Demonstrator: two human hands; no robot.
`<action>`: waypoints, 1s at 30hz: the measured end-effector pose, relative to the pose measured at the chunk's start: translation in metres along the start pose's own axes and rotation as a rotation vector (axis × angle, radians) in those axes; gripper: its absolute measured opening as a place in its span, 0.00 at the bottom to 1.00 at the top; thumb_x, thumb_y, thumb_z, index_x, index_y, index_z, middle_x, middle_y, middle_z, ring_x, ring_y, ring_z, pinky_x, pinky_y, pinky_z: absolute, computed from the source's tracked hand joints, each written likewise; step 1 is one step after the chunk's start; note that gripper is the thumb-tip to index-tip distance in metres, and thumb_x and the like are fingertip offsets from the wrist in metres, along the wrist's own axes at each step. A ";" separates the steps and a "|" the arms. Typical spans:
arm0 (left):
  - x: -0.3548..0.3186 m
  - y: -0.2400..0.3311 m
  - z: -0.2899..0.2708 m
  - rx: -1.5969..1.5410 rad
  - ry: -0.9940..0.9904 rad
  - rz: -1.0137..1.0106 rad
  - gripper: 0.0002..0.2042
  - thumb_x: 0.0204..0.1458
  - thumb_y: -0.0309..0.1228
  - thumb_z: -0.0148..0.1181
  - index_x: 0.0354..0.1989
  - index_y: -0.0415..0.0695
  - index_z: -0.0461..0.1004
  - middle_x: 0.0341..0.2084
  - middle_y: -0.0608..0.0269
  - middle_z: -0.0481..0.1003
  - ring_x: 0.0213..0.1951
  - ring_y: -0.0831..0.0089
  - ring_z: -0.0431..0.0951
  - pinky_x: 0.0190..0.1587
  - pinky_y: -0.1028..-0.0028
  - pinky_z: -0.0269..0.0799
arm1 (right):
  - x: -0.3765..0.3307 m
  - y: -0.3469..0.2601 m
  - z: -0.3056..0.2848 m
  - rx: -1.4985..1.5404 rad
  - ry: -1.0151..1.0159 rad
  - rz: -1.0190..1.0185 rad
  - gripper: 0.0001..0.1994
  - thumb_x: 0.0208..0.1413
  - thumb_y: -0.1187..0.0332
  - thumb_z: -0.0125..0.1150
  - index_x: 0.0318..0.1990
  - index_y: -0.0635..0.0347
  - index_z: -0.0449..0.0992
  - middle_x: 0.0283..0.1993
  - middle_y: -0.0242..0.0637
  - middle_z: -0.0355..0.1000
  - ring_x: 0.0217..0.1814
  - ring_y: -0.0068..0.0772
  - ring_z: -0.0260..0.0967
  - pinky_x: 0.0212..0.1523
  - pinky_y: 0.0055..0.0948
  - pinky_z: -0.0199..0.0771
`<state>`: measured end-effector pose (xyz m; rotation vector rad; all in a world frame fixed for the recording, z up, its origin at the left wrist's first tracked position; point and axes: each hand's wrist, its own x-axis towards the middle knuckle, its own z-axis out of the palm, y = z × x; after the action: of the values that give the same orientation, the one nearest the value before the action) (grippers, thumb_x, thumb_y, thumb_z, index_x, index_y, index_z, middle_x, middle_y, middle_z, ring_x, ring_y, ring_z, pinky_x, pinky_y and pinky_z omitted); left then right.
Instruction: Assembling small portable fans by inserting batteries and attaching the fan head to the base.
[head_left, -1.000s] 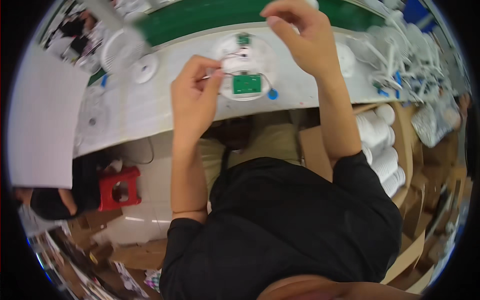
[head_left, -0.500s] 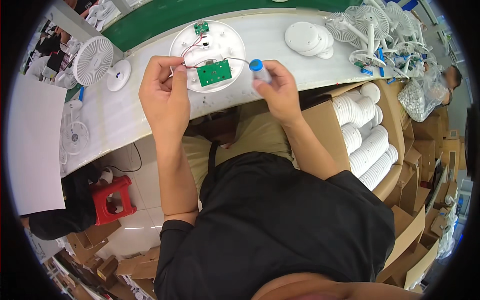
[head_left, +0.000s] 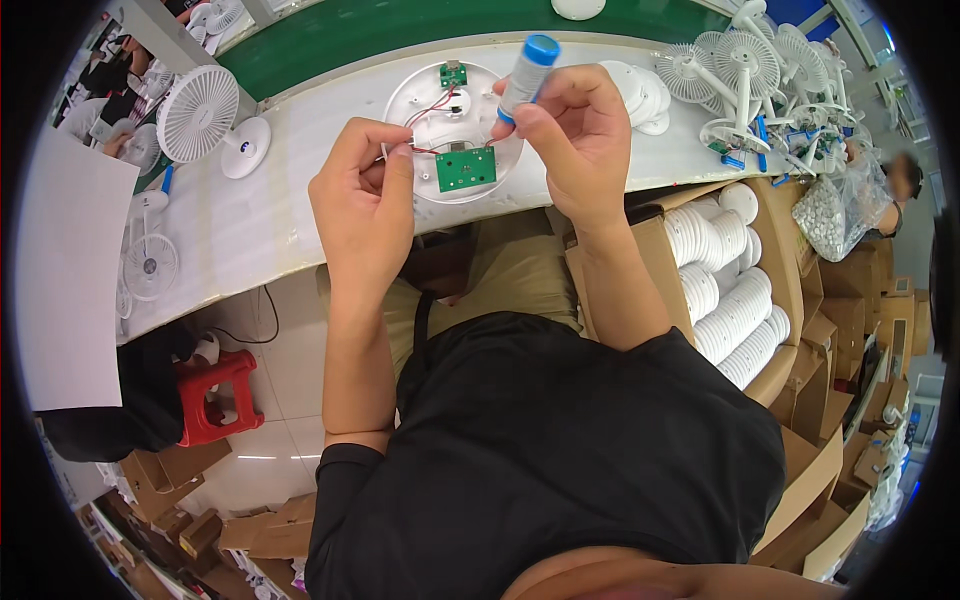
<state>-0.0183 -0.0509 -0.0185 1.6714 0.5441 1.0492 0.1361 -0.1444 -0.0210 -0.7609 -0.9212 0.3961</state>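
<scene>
A round white fan base lies on the bench, its inner side facing up. Over its near part is a green circuit board, and a smaller green board sits at its far edge; thin red wires run between them. At the base's left edge, my left hand is closed, thumb and fingertips pinching a red wire beside the larger board. My right hand grips a blue-and-white cylindrical battery, tilted above the base's right side. A short wire shows between its lower end and the board.
White discs lie stacked right of the base. Assembled fans crowd the far right, and another fan stands left. An open carton of white discs sits at my right, a red stool lower left.
The battery has risen and tilted in my right hand, which moved up and right. My left hand keeps its pinch on the wire. The whole base appears further right in view.
</scene>
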 end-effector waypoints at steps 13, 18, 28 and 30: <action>0.007 -0.006 -0.006 -0.081 0.048 0.008 0.03 0.53 0.18 0.55 0.35 0.38 0.73 0.21 0.69 0.68 0.21 0.85 0.58 0.23 0.85 0.54 | 0.008 -0.010 0.004 -0.363 -0.067 0.206 0.08 0.49 0.80 0.64 0.38 0.63 0.79 0.36 0.37 0.76 0.30 0.25 0.69 0.34 0.17 0.66; 0.010 -0.005 -0.004 -0.058 0.106 0.003 0.03 0.53 0.21 0.60 0.33 0.38 0.72 0.22 0.69 0.69 0.21 0.85 0.58 0.23 0.85 0.54 | 0.010 -0.013 0.018 -0.731 -0.113 0.052 0.08 0.51 0.81 0.62 0.38 0.62 0.82 0.37 0.38 0.77 0.39 0.25 0.68 0.43 0.20 0.70; 0.018 -0.013 -0.005 0.032 0.135 0.012 0.06 0.53 0.24 0.64 0.31 0.38 0.72 0.23 0.67 0.71 0.22 0.84 0.62 0.25 0.85 0.59 | 0.015 0.026 0.000 -0.531 -0.093 0.146 0.10 0.51 0.80 0.62 0.40 0.59 0.83 0.51 0.37 0.64 0.43 0.25 0.64 0.44 0.19 0.68; 0.017 -0.010 -0.008 0.073 0.108 0.022 0.06 0.53 0.24 0.63 0.31 0.38 0.72 0.23 0.67 0.72 0.23 0.84 0.64 0.26 0.84 0.61 | 0.015 0.024 -0.005 -0.421 -0.079 0.229 0.10 0.51 0.80 0.62 0.40 0.59 0.83 0.53 0.37 0.61 0.42 0.25 0.64 0.44 0.18 0.68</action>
<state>-0.0149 -0.0300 -0.0204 1.6950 0.6421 1.1530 0.1486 -0.1206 -0.0319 -1.2508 -1.0089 0.4397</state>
